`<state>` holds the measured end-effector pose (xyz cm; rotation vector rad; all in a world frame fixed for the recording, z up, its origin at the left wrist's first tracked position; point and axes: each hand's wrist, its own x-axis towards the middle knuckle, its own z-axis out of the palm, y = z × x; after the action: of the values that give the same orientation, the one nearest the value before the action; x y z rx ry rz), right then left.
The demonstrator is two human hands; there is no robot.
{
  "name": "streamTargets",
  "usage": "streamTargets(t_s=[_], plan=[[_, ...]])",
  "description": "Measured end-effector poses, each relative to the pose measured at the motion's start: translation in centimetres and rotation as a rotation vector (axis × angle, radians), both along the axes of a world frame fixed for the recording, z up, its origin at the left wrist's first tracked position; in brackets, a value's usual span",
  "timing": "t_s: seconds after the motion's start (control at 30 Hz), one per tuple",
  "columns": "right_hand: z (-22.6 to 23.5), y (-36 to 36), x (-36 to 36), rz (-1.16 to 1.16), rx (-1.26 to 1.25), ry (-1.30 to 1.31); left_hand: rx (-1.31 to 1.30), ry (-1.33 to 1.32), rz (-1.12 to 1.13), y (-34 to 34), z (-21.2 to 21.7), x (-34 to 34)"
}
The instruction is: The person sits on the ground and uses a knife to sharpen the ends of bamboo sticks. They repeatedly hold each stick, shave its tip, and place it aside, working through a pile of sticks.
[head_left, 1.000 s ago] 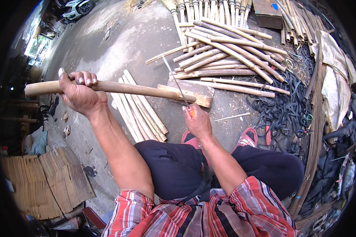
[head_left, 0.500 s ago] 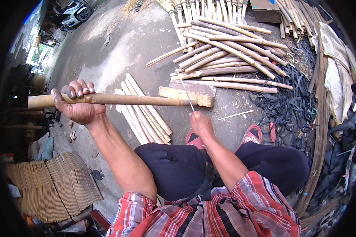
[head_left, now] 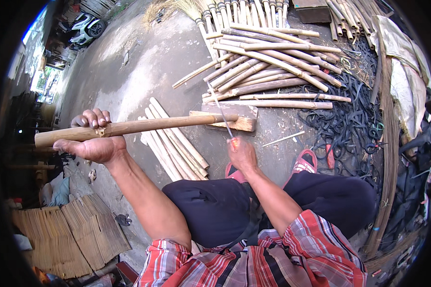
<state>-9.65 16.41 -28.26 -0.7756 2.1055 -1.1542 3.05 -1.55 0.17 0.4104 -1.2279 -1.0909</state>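
Pole [head_left: 143,126] held level across the scene: round bamboo, tan, smooth skin, one frayed nick by the grip. Left hand [head_left: 92,138] wrapped tight round it near its left end, fingers curled over the top. Pole's right end sits on a block [head_left: 239,122], a flat rectangular wood slab on the ground, pale cut face toward the person.

Right hand [head_left: 241,154] fisted on a knife [head_left: 220,111] with a red handle; thin straight blade points far and up, crossing the pole's tip at the block.

Below the pole, left of the block: bundle [head_left: 172,143] of short pale peeled sticks, laid parallel, touching each other. One thin splinter [head_left: 283,139] lies alone right of the block.

Far side: pile [head_left: 273,67] of longer bamboo lengths, brown-grey, knotted, loosely fanned. Right of it a tangle of black rubber strips [head_left: 349,119]. Long curved cane [head_left: 390,143] runs along the right edge.

Near left: stacks of thin flat slats [head_left: 67,234], ridged. Ground is rough grey concrete. Red sandal [head_left: 304,162] just right of the knife hand. Scooter [head_left: 87,26] parked far left.
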Motion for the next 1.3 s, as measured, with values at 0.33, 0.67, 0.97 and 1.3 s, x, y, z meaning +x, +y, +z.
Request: streamTargets(t_s=[0.33, 0.67, 0.97, 1.3], plan=[[0.2, 1.0, -0.2, -0.035, 0.160, -0.053, 0.074, 0.003, 0.154, 1.2, 0.9, -1.8], [0.5, 1.2, -2.1, -0.023, 0.085, -0.057, -0.015, -0.011, 0.003, 0.9, 0.5, -1.2], [2.9, -0.1, -0.8, -0.029, -0.191, -0.069, 0.041, -0.034, 0.067, 1.5, 0.9, -2.8], [0.7, 0.3, -0.5, -0.023, -0.193, 0.012, 0.042, -0.068, 0.216, 2.1, 1.1, -4.1]])
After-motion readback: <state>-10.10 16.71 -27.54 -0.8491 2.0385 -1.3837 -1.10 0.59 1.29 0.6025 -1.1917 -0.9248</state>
